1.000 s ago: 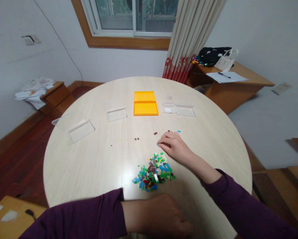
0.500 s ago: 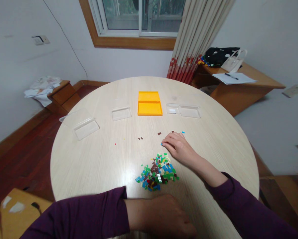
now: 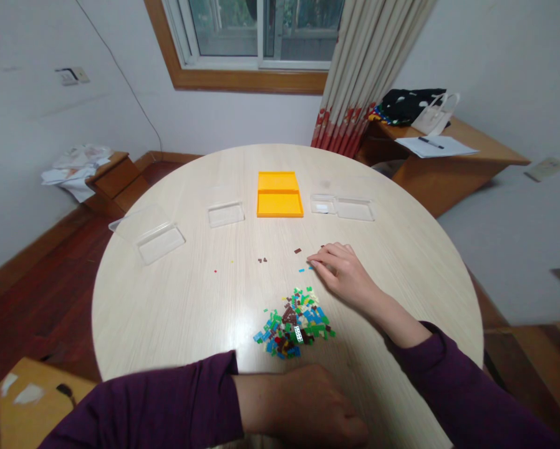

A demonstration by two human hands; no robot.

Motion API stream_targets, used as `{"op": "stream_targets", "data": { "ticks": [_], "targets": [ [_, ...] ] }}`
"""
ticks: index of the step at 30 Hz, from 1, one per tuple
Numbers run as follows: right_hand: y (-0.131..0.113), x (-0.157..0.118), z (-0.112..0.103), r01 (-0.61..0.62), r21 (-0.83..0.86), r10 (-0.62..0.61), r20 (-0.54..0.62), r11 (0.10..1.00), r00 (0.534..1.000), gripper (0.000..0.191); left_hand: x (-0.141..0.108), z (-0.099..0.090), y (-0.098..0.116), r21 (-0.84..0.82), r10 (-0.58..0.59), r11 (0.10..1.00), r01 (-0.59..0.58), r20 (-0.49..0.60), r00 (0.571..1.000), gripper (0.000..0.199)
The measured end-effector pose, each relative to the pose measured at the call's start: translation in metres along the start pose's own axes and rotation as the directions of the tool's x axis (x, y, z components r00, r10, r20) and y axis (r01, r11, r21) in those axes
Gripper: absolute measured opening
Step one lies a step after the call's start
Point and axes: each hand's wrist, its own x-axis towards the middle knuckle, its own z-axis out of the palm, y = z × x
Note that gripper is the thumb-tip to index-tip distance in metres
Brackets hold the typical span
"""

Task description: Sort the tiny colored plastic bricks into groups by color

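Place: prob. home rm, poss. small office
Window (image 3: 226, 28): wood-framed, w/ red-patterned curtain (image 3: 366, 68)
Floor (image 3: 50, 280): dark red-brown wood
Counter (image 3: 168, 324): round, pale woodgrain, nr window
R corner: white handbag (image 3: 433, 120), paper (image 3: 454, 148) w/ pen (image 3: 430, 143)

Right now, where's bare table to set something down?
Left of the toy-brick pile, nearer you than the leftmost clear case; also right of your right hand, nearer than the rightmost clear case. Crowded: the pile, and left of that hand, where blue pieces lie.
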Motion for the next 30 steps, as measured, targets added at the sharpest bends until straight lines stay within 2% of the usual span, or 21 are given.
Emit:
{"op": "stream_targets", "data": {
  "ticks": [5, 9, 14, 17, 19, 23, 26, 30],
  "targets": [
    [0.003, -0.002, -0.006, -0.019, 0.012, 0.019, 0.025, 1.000, 1.000, 0.021, -0.001, 0.010, -0.002, -0.008, 0.045, 0.999, -0.045, -0.075, 0.996, 0.020],
    [0.008, -0.003, -0.012, -0.047, -0.006, 0.047, 0.023, 0.999, 0.999, 0.022, -0.001, 0.008, -0.002, -0.021, 0.041, 0.999, -0.042, -0.057, 0.998, 0.021],
    [0.027, -0.004, -0.029, -0.204, -0.057, 0.190, -0.191, 0.977, 0.963, 0.022, 0.000, -0.004, 0.000, -0.033, 0.005, 0.999, -0.004, 0.048, 0.999, 0.019],
    [0.035, -0.005, -0.035, -0.267, -0.070, 0.244, -0.236, 0.961, 0.941, 0.025, 0.001, -0.008, 0.000, -0.033, -0.010, 0.999, 0.013, 0.084, 0.996, 0.018],
    [0.034, -0.006, -0.036, -0.269, -0.046, 0.256, -0.187, 0.962, 0.948, 0.027, 0.002, -0.009, 0.000, -0.036, -0.007, 0.999, 0.010, 0.084, 0.996, 0.019],
    [0.023, -0.006, -0.031, -0.212, 0.049, 0.210, 0.049, 0.976, 0.976, 0.032, 0.002, -0.006, -0.001, -0.043, -0.001, 0.999, 0.003, 0.061, 0.998, 0.018],
    [0.013, -0.006, -0.026, -0.175, 0.085, 0.158, 0.181, 0.981, 0.971, 0.036, 0.002, -0.004, -0.001, -0.042, 0.002, 0.999, 0.000, 0.049, 0.999, 0.018],
    [0.005, -0.006, -0.020, -0.115, 0.095, 0.085, 0.273, 0.989, 0.958, 0.040, 0.001, 0.000, -0.002, -0.058, 0.006, 0.998, -0.005, 0.021, 1.000, 0.019]
  ]
}}
